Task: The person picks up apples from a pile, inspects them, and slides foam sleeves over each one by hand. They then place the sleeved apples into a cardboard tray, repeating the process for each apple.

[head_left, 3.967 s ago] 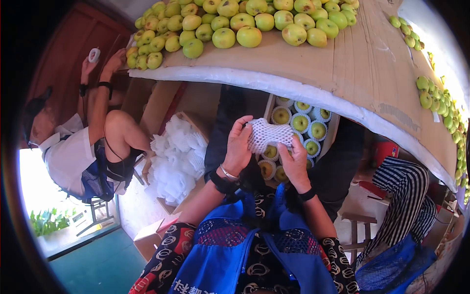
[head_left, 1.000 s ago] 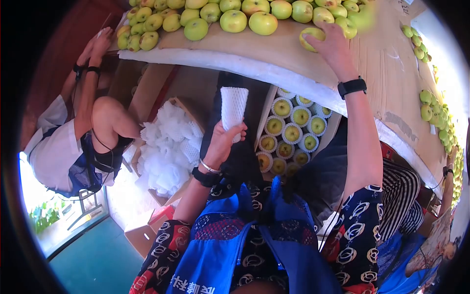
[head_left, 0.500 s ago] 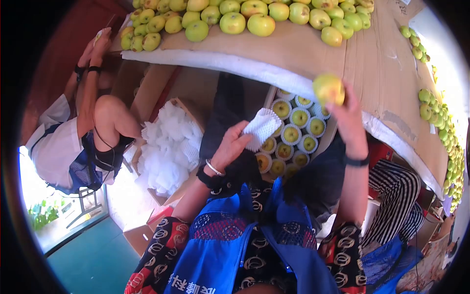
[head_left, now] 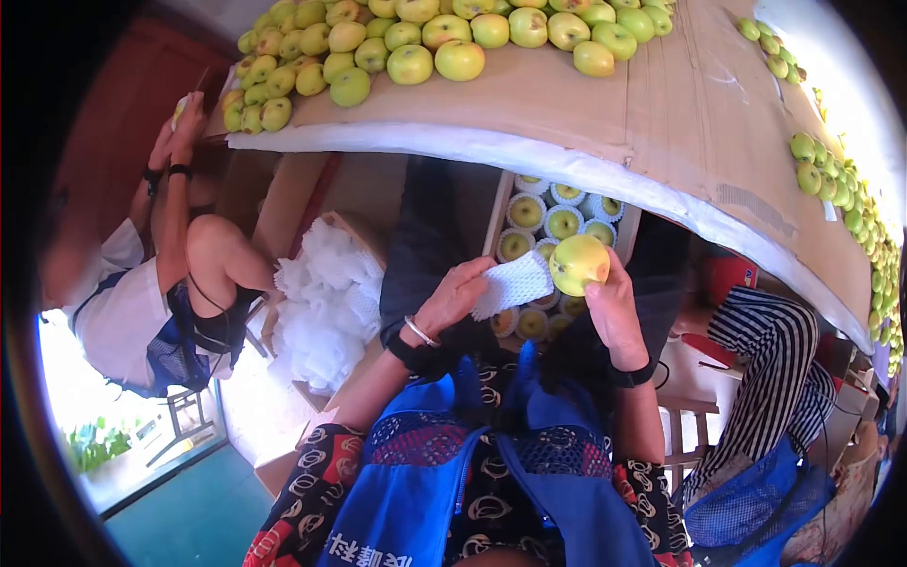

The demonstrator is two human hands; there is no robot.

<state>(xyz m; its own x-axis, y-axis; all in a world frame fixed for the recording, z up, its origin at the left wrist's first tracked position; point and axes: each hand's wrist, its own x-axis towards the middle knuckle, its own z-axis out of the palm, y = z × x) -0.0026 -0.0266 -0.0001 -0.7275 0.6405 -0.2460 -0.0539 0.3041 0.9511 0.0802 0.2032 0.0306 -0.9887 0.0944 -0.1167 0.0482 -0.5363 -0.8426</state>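
A white foam net sleeve [head_left: 513,283] is pinched in my left hand [head_left: 455,300], its free end pointing right. My right hand [head_left: 616,307] grips a yellow-green apple [head_left: 579,265] by its right side. The apple is right at the sleeve's open end, overlapping it in this view. Below both hands, between my knees, stands a box [head_left: 631,225] with rows of apples [head_left: 564,223] in foam sleeves. Part of those rows is hidden behind my hands and the held apple.
A heap of loose apples [head_left: 410,64] lies on the cardboard-covered table [head_left: 567,109] ahead. Left of my legs, a carton holds piled foam sleeves [head_left: 326,298]. One person [head_left: 142,293] sits at the left, hands raised; another's striped trousers [head_left: 770,359] show at the right.
My right hand has brought the apple down and left from the table edge to the foam sleeve. The left hand keeps its hold on the sleeve. The view has shifted slightly.
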